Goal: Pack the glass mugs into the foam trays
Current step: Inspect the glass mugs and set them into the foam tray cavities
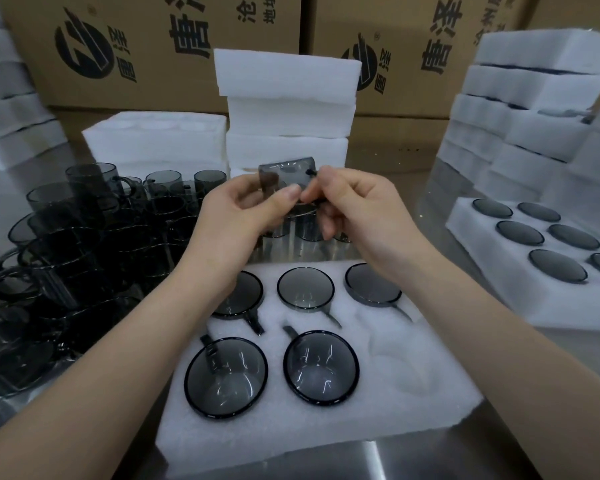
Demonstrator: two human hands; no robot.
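Observation:
A white foam tray lies in front of me with several smoky grey glass mugs seated in its holes; the near right hole holds none. Above the tray's far edge both hands hold one grey glass mug, tilted on its side. My left hand grips its body from the left. My right hand pinches it at the handle side. A crowd of loose grey mugs stands on the metal table to the left.
A filled foam tray lies at the right, with tall stacks of foam trays behind it. More foam stacks stand at the centre back and far left. Printed cardboard boxes form the back wall.

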